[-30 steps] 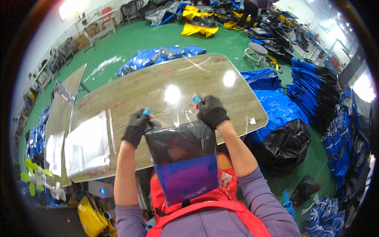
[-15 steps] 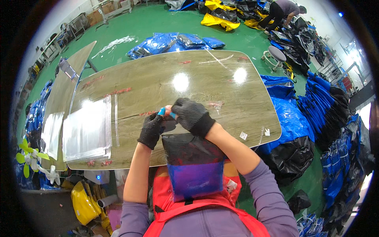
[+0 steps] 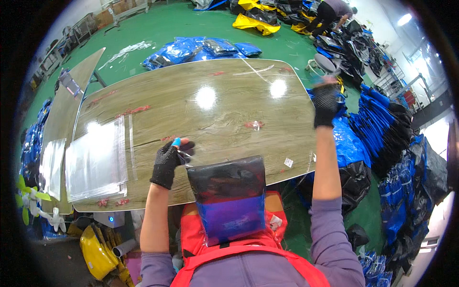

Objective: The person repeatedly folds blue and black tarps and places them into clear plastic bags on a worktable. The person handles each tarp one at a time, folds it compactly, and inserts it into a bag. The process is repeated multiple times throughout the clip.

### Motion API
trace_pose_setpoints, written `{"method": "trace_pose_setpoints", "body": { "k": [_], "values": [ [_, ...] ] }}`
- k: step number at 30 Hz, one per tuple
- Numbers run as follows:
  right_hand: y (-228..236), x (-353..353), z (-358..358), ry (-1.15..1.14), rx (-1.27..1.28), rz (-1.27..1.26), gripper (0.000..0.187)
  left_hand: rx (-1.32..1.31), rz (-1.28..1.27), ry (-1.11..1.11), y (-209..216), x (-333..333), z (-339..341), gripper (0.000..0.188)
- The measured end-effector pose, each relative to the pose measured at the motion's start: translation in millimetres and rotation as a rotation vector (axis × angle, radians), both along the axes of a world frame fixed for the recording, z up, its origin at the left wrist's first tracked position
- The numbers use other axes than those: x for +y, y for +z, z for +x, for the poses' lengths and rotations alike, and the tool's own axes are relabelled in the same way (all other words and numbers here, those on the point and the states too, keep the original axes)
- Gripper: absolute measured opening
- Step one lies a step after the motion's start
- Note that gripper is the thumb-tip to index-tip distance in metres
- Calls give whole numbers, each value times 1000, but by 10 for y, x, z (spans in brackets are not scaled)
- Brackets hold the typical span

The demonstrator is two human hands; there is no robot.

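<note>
A clear plastic bag (image 3: 230, 217) packed with a folded black-and-blue sheet leans at the table's near edge, against my red apron. My left hand (image 3: 168, 161), in a black glove with bare fingertips and blue tape on the thumb, is closed by the bag's upper left corner. A thin clear edge of the bag shows between its fingers. Out past the table's right edge is my right hand (image 3: 326, 104), gloved in black too. Its fingers are smeared by motion, so whether they hold anything cannot be made out.
Flat clear bags (image 3: 98, 160) lie stacked on the wood-patterned table (image 3: 158, 119) at left. Blue packages (image 3: 201, 49) sit on the floor beyond. Blue and black sheets (image 3: 382, 129) are heaped at right, near a round stool (image 3: 325, 62). A person (image 3: 330, 16) bends over piles farther back.
My right hand has swung away from the left, out to the right over the table's edge. My left hand stays by the bag, whose top now stands higher. The view has shifted slightly.
</note>
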State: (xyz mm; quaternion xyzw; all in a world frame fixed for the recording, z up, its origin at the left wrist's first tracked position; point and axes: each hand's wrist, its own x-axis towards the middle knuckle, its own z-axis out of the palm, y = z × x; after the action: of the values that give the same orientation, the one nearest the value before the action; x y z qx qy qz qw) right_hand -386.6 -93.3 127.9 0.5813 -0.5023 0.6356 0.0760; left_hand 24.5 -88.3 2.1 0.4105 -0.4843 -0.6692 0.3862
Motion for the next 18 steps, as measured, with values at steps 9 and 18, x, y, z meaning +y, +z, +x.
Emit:
{"method": "trace_pose_setpoints", "body": {
  "k": [9, 18],
  "values": [
    [-869, 576, 629, 899, -983, 1065, 45, 27, -68, -197, 112, -11, 292, 45],
    [-1066, 1619, 596, 573, 529, 669, 47, -323, -603, -349, 35, 668, 562, 26]
  ]
}}
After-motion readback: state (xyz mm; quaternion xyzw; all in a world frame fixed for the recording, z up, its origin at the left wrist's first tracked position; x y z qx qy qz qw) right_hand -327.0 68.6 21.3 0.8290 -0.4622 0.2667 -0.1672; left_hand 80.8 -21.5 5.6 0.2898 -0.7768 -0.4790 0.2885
